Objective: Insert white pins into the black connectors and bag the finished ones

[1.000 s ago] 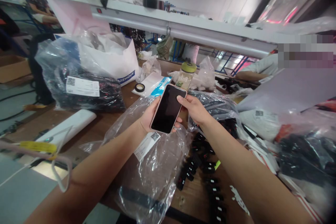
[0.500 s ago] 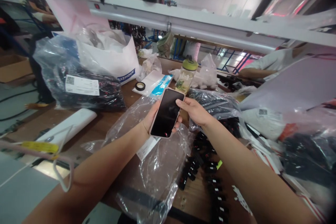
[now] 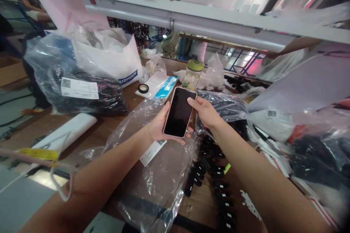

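- Clear plastic bag (image 3: 161, 185), labelled, lies on table (image 3: 191, 207); small black parts (image 3: 201, 174) just beside it, to the right.
- Phone (image 3: 180, 113), dark screen, is held tilted above the bag. Left hand (image 3: 160, 122): thumb along one edge, fingers wrapped behind.
- Right hand (image 3: 205, 111): thumb touches screen; other fingers mostly hidden, pinch cannot be told.
- Beyond: tape roll (image 3: 143, 88), green-lidded bottle (image 3: 193, 74).
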Motion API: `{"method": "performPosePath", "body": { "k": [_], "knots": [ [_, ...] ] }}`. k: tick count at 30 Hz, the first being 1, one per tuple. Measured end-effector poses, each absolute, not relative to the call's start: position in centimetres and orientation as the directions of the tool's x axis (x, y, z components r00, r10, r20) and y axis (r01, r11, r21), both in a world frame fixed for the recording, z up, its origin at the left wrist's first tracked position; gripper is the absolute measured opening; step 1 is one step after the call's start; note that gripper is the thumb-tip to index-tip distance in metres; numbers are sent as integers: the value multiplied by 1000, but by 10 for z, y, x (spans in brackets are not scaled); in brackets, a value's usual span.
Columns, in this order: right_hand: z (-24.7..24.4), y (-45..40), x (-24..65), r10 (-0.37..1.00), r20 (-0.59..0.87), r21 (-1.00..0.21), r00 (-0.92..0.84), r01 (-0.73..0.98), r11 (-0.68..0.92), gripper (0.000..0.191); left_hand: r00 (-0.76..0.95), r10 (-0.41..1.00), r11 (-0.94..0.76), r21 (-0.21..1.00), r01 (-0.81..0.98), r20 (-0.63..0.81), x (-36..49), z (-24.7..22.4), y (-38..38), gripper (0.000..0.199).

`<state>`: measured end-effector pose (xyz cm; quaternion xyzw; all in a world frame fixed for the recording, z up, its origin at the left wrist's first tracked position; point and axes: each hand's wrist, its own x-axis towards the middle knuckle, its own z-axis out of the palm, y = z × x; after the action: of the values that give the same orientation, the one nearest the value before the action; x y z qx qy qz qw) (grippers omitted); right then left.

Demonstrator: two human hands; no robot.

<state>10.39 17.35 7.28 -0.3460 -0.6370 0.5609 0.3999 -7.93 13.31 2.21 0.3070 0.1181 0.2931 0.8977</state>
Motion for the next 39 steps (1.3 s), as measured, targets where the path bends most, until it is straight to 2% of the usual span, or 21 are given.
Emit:
{"method": "performPosePath", "body": {
  "k": [2, 4, 8, 11, 14, 16, 20, 24, 27, 30, 35, 39],
  "knots": [
    [73, 179, 109, 897, 145, -971, -418, 113, 210, 43, 797, 603, 633, 631, -447, -40, -78, 17, 135, 93],
    [75, 178, 115, 892, 202, -899, -405, 286, 333, 44, 779, 625, 615, 637, -465, -35, -77, 13, 136, 91],
    [75, 156, 130, 776, 510, -544, -371, 561, 625, 38, 753, 658, 597, 631, -495, -32, -74, 8, 137, 96],
    [69, 134, 139, 626, 663, -274, -411, 644, 714, 42, 747, 664, 612, 593, -524, -24, -72, 7, 137, 98],
    [62, 117, 140, 531, 609, -67, -589, 628, 775, 33, 724, 690, 608, 546, -577, -3, -69, 7, 136, 89],
    [57, 111, 137, 467, 539, 20, -701, 565, 825, 29, 689, 725, 590, 518, -620, -1, -67, 7, 135, 83],
    [51, 109, 124, 429, 462, 103, -776, 527, 843, 30, 640, 768, 565, 496, -660, -22, -65, 8, 133, 81],
    [51, 118, 121, 597, 503, 114, -625, 733, 671, 46, 674, 739, 576, 523, -628, -4, -65, 9, 133, 80],
    [53, 122, 126, 640, 548, 80, -538, 796, 600, 49, 691, 723, 576, 545, -609, 7, -66, 8, 134, 89],
    [54, 120, 131, 599, 559, 75, -573, 755, 652, 43, 684, 730, 577, 537, -615, -1, -66, 7, 134, 90],
    [50, 107, 134, 516, 577, 53, -634, 659, 750, 30, 633, 774, 562, 475, -677, -13, -65, 4, 135, 82],
    [45, 102, 133, 462, 577, 44, -674, 590, 806, 24, 647, 762, 573, 473, -669, -8, -65, 1, 136, 87]
  ]
}}
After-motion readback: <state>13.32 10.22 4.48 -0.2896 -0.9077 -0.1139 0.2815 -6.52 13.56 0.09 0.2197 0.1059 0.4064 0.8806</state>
